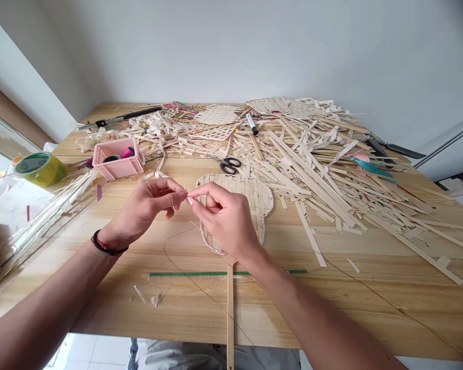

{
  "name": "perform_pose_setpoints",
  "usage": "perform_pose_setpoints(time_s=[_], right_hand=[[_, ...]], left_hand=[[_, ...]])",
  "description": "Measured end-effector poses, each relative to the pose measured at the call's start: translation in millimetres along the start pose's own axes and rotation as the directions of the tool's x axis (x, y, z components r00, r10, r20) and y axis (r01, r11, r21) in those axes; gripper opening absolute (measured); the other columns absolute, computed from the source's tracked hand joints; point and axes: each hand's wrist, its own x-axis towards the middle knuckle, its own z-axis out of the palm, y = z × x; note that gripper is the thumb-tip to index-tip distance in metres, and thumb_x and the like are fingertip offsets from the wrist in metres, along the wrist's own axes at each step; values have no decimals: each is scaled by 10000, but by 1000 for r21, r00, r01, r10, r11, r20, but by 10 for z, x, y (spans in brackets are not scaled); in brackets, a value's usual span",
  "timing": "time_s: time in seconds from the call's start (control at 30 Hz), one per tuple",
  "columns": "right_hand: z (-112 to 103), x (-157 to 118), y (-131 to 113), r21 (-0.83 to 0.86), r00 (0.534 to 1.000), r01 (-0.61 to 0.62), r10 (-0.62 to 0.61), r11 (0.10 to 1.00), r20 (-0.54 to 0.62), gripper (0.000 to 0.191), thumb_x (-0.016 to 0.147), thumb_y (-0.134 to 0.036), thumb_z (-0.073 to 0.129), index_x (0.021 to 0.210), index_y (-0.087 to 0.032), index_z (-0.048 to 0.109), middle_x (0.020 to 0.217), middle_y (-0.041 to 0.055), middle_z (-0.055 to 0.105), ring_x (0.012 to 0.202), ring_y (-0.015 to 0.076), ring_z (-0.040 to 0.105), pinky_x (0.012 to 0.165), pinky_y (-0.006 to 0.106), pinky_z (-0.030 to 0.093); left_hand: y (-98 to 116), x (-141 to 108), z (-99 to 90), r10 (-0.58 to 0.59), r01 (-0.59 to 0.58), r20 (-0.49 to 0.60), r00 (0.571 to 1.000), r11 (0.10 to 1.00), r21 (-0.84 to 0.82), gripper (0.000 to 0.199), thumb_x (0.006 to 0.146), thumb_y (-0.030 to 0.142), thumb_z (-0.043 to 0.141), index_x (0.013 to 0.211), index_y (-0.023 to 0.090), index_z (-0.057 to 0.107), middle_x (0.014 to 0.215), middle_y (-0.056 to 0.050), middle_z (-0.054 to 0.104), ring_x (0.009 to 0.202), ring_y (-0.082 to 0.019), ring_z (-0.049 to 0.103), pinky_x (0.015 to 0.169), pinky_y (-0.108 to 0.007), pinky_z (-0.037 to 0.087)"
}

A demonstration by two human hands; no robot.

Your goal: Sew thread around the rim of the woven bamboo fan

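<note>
My left hand [144, 208] and my right hand [224, 218] meet at the fingertips, both pinching a very thin pale strand [185, 195] above the table. Its exact material is too fine to tell. Just beneath my right hand lies a woven bamboo hand fan [256, 203] with a rounded, bound rim. Its long bamboo handle [230, 313] runs toward me past the table's near edge. My hands hide the middle of the weave. A fine curved thread [168, 252] lies on the wooden table to the left of the fan.
A large heap of bamboo strips [312, 174] covers the table's right and back. Black-handled scissors [226, 164], a pink plastic box [118, 159], a tape roll [39, 169], a marker [252, 124] and a green strip [227, 273] lie around my hands.
</note>
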Motion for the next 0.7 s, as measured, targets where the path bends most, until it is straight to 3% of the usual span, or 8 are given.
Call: perform_pose_setpoints(time_s=[0.37, 0.57, 0.7], right_hand=[[14, -10, 10, -45, 999, 25, -27, 999, -26, 114, 946, -146, 652, 869, -191, 724, 557, -107, 296, 512, 83, 260, 527, 254, 268], [1, -9, 3, -74, 999, 30, -32, 997, -21, 130, 951, -151, 648, 862, -202, 727, 560, -98, 303, 516, 88, 266, 533, 262, 271], [9, -8, 3, -61, 997, 68, -69, 996, -20, 133, 944, -124, 648, 863, -196, 724, 560, -100, 318, 509, 81, 266, 522, 261, 260]], left_hand=[[3, 8, -11, -12, 12, -18, 1000, 1000, 11, 96, 807, 275, 858, 788, 183, 837, 751, -41, 671, 666, -131, 551, 563, -232, 463], [16, -14, -21, -42, 40, -54, 998, 998, -39, 288, 907, 404, 769, 780, 153, 831, 847, -91, 720, 722, -157, 585, 560, -245, 444], [0, -2, -23, -65, 63, -56, 996, 997, -40, 243, 836, 364, 852, 717, 156, 807, 780, -68, 693, 678, -136, 551, 554, -235, 432]])
